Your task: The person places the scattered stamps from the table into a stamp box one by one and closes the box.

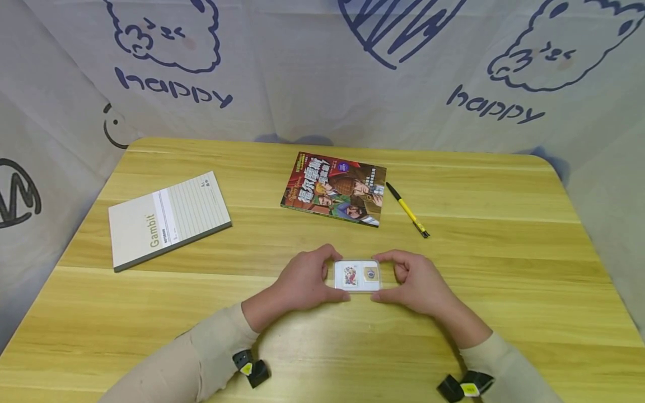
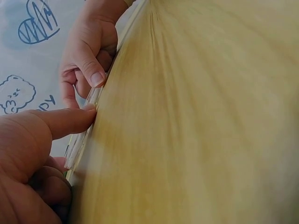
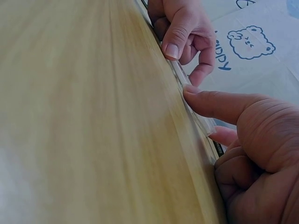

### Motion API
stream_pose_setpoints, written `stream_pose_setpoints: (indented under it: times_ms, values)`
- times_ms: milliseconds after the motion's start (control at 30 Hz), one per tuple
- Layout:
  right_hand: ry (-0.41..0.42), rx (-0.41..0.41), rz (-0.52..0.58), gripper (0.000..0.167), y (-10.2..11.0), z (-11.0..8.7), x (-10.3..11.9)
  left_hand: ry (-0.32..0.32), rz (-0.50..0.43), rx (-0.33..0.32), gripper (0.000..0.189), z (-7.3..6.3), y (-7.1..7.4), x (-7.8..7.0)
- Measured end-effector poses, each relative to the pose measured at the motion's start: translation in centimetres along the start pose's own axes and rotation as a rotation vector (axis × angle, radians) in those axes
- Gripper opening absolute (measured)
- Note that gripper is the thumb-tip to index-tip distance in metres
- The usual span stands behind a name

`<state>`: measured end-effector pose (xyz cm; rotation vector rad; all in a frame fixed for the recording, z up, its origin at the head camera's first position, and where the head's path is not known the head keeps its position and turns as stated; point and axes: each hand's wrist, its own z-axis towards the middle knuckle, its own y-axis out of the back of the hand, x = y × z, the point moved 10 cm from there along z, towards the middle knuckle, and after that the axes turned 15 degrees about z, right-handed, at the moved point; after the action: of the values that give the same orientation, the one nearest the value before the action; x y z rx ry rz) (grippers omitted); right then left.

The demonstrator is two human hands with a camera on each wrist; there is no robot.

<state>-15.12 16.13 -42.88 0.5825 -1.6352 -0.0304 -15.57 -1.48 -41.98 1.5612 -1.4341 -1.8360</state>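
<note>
A small flat clear plastic case (image 1: 359, 284) with a white inside lies face up, low over the wooden table, in the head view. A colourful stamp-like picture shows on its left half and a tan square with a round mark on its right. My left hand (image 1: 304, 280) pinches its left end between thumb and index finger. At the opposite end my right hand (image 1: 415, 282) pinches it the same way, other fingers curled in. Seen edge-on in the left wrist view, the case (image 2: 81, 140) is thin, with both thumbs along its near side.
A lined-cover notebook (image 1: 133, 224) lies at the left of the table (image 1: 322, 358). Beyond the hands is a comic-style book (image 1: 335, 190), with a yellow and black pen (image 1: 407, 210) beside it. A white cloth (image 1: 312, 73) with printed drawings hangs behind the table.
</note>
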Motion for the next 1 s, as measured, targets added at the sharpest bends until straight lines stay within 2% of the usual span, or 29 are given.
stream_pose_setpoints:
  times_ms: [333, 700, 1000]
  values:
    - [0.025, 0.006, 0.021, 0.064, 0.22, -0.16, 0.16, 0.005, 0.000, 0.003, 0.070, 0.06, -0.05, -0.04]
    - [-0.034, -0.037, 0.026, 0.061, 0.51, -0.30, -0.11, 0.010, -0.022, 0.010, 0.067, 0.19, 0.03, -0.21]
    - [-0.041, -0.058, 0.021, 0.063, 0.37, -0.26, -0.16, 0.041, -0.070, -0.001, 0.067, 0.16, 0.09, 0.33]
